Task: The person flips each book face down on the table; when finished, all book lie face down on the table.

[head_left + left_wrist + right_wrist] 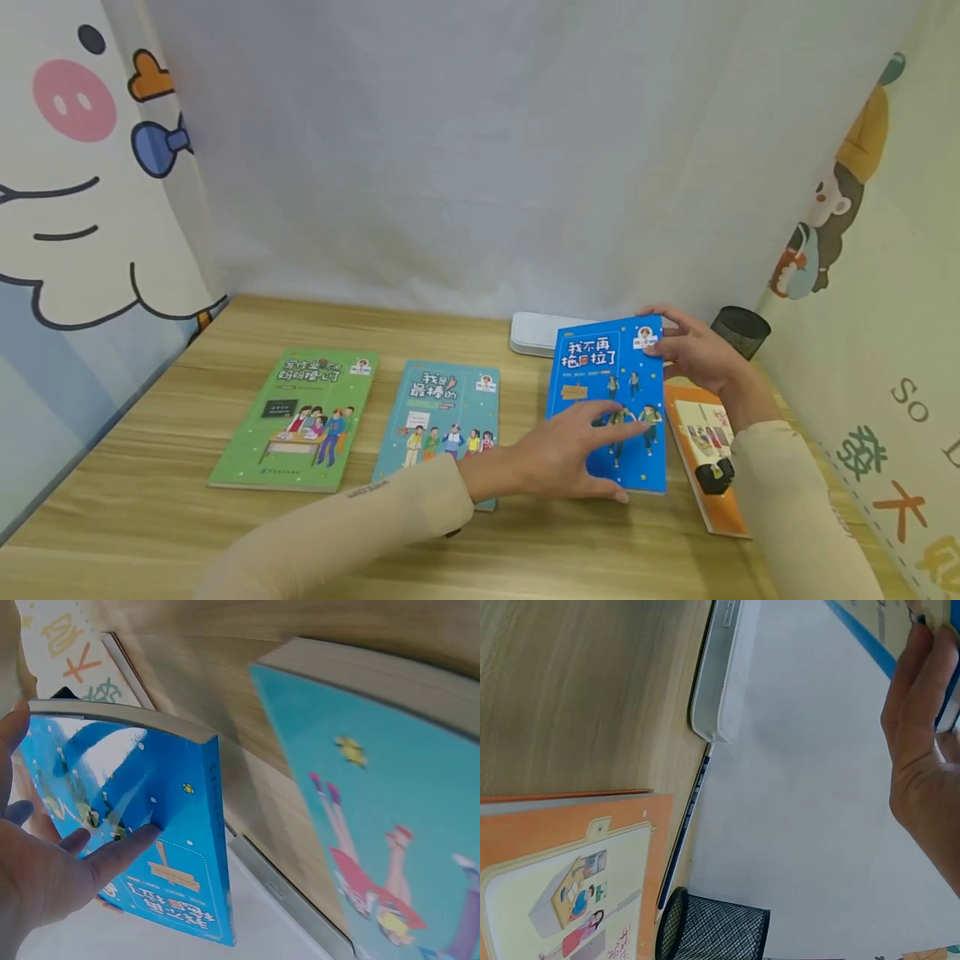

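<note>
A bright blue paperback book (609, 400) is held right of centre in the head view, tilted up from the wooden table (150, 467). Its far upper corner is gripped by the right hand (697, 350), fingers curled round the edge; its cover is pressed near the lower edge by the left hand (570, 454), whose fingers (112, 851) are laid out straight and flat. An orange-covered book (708, 458) lies on the table at its right, partly beneath it. To the left, a teal book (442, 417) and a green book (300, 417) lie flat. Behind, a white flat case (536, 332) and a black mesh cup (740, 331) are seen. The blue book is judged light, thin, slightly flexible and glossy, so likely slippery; it is best pinched along an edge or the spine
</note>
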A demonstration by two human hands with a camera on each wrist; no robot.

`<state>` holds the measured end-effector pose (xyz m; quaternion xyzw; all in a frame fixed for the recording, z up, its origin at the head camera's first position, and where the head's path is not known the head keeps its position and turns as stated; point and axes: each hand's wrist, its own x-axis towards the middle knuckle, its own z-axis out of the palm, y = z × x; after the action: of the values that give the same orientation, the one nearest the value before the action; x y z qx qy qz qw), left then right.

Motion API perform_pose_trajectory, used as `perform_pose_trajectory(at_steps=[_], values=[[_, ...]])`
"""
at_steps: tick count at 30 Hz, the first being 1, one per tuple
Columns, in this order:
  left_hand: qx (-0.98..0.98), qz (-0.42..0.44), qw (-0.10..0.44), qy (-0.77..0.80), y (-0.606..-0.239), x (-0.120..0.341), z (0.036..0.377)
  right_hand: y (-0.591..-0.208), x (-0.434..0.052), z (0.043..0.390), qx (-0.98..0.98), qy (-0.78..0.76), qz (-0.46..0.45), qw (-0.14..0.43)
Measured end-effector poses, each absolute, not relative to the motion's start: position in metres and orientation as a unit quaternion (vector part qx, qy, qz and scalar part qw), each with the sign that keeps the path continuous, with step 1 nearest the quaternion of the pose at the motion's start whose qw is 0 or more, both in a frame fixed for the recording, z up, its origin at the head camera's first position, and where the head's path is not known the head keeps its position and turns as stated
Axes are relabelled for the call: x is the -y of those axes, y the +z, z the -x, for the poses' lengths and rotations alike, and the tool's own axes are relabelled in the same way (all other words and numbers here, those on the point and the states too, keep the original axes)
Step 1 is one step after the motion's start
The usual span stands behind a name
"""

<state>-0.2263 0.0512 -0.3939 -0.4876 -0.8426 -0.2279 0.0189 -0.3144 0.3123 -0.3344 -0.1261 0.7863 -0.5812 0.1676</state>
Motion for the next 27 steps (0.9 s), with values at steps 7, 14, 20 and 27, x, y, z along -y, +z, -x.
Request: perform_pose_trajectory(at_steps=[7,14,20,27], values=[[0.846,0.465,0.034,-0.258,-0.386,-0.067,0.221,-0.327,-0.308,0.312,-0.795,-0.582,0.089,0.148],[0.877,0.437,0.031,-0.196,-0.381,-0.081,0.210,-0.325,-0.299,0.312,-0.809,-0.569,0.032,0.145],[0.892,0.415,0.038,-0.173,-0.376,-0.085,0.206,-0.319,-0.291,0.312,-0.821,-0.551,0.014,0.151],[0.895,0.407,0.027,-0.178,-0.372,-0.086,0.207,-0.317,-0.288,0.313,-0.824,-0.543,0.001,0.162]])
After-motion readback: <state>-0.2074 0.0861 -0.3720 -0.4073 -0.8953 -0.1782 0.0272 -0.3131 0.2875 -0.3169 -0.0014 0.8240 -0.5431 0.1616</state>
